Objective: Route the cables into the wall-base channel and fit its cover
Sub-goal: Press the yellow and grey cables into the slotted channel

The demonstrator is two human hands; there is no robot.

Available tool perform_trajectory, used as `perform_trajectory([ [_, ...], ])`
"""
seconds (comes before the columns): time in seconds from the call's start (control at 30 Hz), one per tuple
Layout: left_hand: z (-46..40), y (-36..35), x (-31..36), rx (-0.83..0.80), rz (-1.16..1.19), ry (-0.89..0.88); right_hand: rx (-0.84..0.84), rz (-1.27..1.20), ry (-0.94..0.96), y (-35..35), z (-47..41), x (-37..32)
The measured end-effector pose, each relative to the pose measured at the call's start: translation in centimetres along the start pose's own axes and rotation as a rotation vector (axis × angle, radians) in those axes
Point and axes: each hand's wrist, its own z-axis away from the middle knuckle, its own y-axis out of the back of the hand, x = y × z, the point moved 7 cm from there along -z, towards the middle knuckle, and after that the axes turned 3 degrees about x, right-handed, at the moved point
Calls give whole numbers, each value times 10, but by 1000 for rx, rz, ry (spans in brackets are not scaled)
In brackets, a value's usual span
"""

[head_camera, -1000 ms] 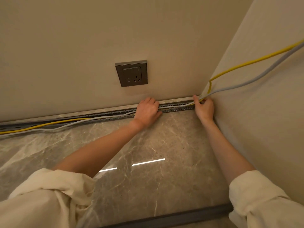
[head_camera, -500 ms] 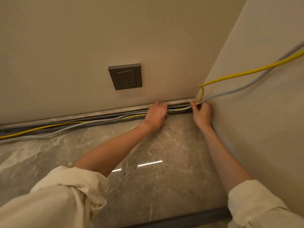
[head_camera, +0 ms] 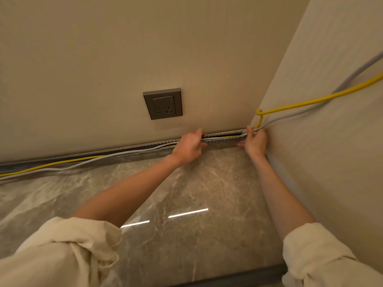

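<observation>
Where the back wall meets the marble floor (head_camera: 207, 183), the left hand (head_camera: 189, 147) lies curled against the wall-base channel (head_camera: 223, 137), its fingers bent in over the channel's front lip; whether they pinch a cable or only press on the lip cannot be told, since the hand covers that stretch. The right hand (head_camera: 256, 141) sits at the room corner, well apart from the left, its fingers drawn together round the yellow cable (head_camera: 310, 102) and the grey cable (head_camera: 290, 116) just where both bend down into the end of the channel.

Between the two hands the channel lies open, a dark slot with toothed edges above and below, and pale and yellow lines of cable show inside it. Left of the left hand both cables run out along the foot of the wall, the yellow one above the grey, partly out of the slot and sagging toward the floor near the picture's left edge.

The channel's long axis follows the base of the back wall, from the left edge to the corner. From the corner the cables turn and climb rightward along the side wall (head_camera: 331, 162), the yellow making a small loop just above the right hand. A grey wall socket (head_camera: 163, 104) sits on the back wall above the left hand, clear of the channel. Cream sleeves (head_camera: 68, 251) are rolled up on both forearms.
</observation>
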Motion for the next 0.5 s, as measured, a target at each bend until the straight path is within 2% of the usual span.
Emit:
perform_trajectory([
  [0.13,5,5,-9,4,1,12,-30,-197,-91,-13,-1,7],
  [0.2,6,7,-11,5,7,2,6,-242,-99,-16,-1,7],
  [0.33,8,9,-11,4,18,-16,92,-176,-34,-13,-1,3],
  [0.5,10,7,-7,45,33,-39,112,-164,-69,-8,3,12],
])
